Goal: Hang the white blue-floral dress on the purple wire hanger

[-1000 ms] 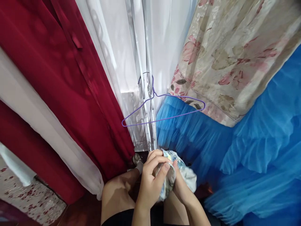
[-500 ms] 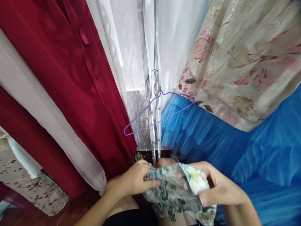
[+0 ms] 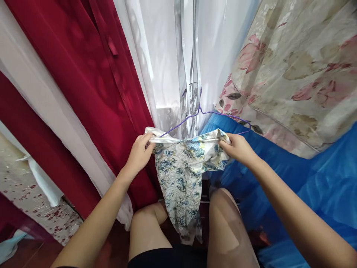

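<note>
Where the two hands meet the work, each grips one end of the same edge: left hand [image 3: 139, 150] clenched on the white-lined corner of the cloth [image 3: 181, 175], right hand [image 3: 237, 147] clenched on the opposite corner.

Cloth: blue-and-green floral print on a pale ground. Its top edge is stretched roughly level between the hands, and the rest hangs in a narrow fall between the person's bare knees [image 3: 147, 223].

Hanger [image 3: 178, 125]: purple wire, just behind and above the stretched edge, its lower bar hidden by the cloth. Whether wire and cloth touch cannot be told. The hook sits at the bars [image 3: 192, 74], pale metal uprights with scrollwork, directly behind.

Sheer [image 3: 156, 67]: white, draped beside and behind the bars.

Curtain [image 3: 92, 93]: deep red, hanging left of the sheer, beside the left hand and forearm.

Tulle [image 3: 279, 167]: bright blue, ruffled, right of the cloth and beneath the right forearm.

Spread [image 3: 292, 67]: beige with pink flowers, lying over the tulle at upper right, its edge near the hanger's right shoulder.

Speckled fabric [image 3: 22, 201]: white with red dots, lower left, above the dark wooden floor [image 3: 28, 257].
</note>
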Motion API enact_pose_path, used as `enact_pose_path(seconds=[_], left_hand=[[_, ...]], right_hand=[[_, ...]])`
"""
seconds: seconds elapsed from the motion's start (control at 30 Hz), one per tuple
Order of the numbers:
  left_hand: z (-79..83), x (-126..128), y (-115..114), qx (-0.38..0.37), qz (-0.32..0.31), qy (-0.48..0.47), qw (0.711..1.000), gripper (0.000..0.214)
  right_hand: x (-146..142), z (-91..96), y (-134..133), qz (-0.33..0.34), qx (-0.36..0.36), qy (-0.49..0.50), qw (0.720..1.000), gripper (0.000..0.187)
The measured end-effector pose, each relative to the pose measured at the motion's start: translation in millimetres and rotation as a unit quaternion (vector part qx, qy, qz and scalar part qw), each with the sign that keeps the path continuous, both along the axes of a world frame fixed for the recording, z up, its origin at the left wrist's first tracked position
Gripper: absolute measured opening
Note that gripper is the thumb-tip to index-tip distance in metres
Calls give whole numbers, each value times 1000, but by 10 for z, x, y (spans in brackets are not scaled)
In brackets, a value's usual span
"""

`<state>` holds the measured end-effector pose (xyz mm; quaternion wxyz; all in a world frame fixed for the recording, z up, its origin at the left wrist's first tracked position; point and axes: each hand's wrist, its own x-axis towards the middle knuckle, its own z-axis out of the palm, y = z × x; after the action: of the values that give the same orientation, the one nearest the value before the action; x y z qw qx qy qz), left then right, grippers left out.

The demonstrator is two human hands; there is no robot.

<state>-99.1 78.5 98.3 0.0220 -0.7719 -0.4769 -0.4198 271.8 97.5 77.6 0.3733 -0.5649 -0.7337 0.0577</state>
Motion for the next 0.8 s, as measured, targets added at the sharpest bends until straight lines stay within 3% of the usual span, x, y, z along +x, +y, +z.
enact_pose_path(seconds=[0.13,0.23,0.27,0.37,0.43,0.47,0.53,0.6,0.63,0.67,0.73,0.77,0.8], left_hand=[[187,464,93,-9,-37,-35,999,17],[211,681,59,18,-24,-59,998,19],[204,715,39,33,-21,-66,997,18],[179,741,-11,66,-35,-67,995,19],[181,730,-26,78,-45,-56,994,19],[192,719,-27,81,-47,-50,994,19],[228,669,-16,91,-36,-39,994,19],[270,558,13,112,1,-47,993,18],[285,478,35,119,23,-64,991,21],[292,386,61,119,40,-89,988,26],[265,203,119,77,33,-144,986,29],[230,129,148,37,10,-174,984,28],[182,77,175,-7,-18,-206,978,28]], right_hand=[[-26,-18,-89,9,-24,-43,999,24],[139,-20,-281,26,24,4,999,15],[234,-15,-331,9,54,38,998,23],[537,36,-377,-47,101,103,988,73],[671,119,-326,-58,93,86,990,86],[705,180,-293,-60,91,70,992,82],[723,339,-251,-47,71,42,995,56],[717,518,-279,3,-7,41,999,15],[717,599,-321,40,-71,62,995,5],[721,664,-373,80,-148,98,981,18],[717,723,-476,130,-280,208,928,29],[698,713,-507,119,-279,285,909,30],[658,678,-518,92,-230,355,901,29]])
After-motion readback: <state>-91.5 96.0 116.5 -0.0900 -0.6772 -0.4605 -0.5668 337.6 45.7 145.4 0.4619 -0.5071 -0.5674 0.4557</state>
